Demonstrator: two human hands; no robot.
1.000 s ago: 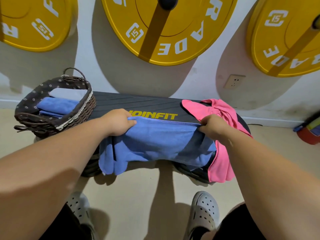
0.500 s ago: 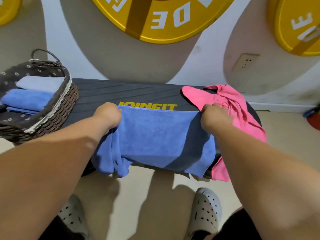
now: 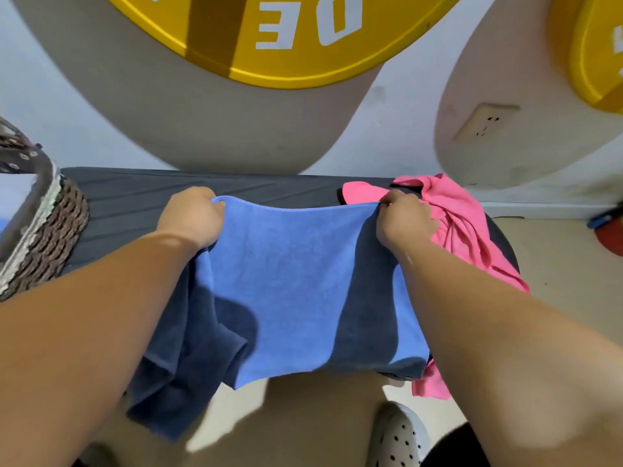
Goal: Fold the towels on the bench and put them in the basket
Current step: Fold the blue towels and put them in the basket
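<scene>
- Two hands hold one blue towel (image 3: 296, 281). The left hand (image 3: 194, 215) is curled into a fist round its far-left corner. The right hand (image 3: 404, 220) pinches the far-right corner, fingers bent.
- Blue towel: soft short-pile cloth with a stitched hem. The far edge is drawn nearly straight between the hands. The middle lies flat on the bench (image 3: 135, 203), and the near part hangs over the front edge. The left portion is bunched in loose folds under the left forearm.
- Pink towel (image 3: 462, 224): similar plush cloth, crumpled, just beside the right hand at the right end of the bench. One tail hangs over the front edge.
- Bench: dark, matte, shallow grooves along the top, rounded right end.
- Basket (image 3: 50, 230): brown woven wicker with a dark dotted fabric liner. It stands on the left end of the bench, partly out of view.
- Wall (image 3: 67, 96): pale and smooth. It carries a round yellow weight plate (image 3: 286, 38) with white lettering, a second plate (image 3: 600, 55) at the right edge, and a white socket (image 3: 483, 124).
- Floor (image 3: 566, 281): beige, smooth. A white perforated shoe (image 3: 397, 436) stands below the bench.
</scene>
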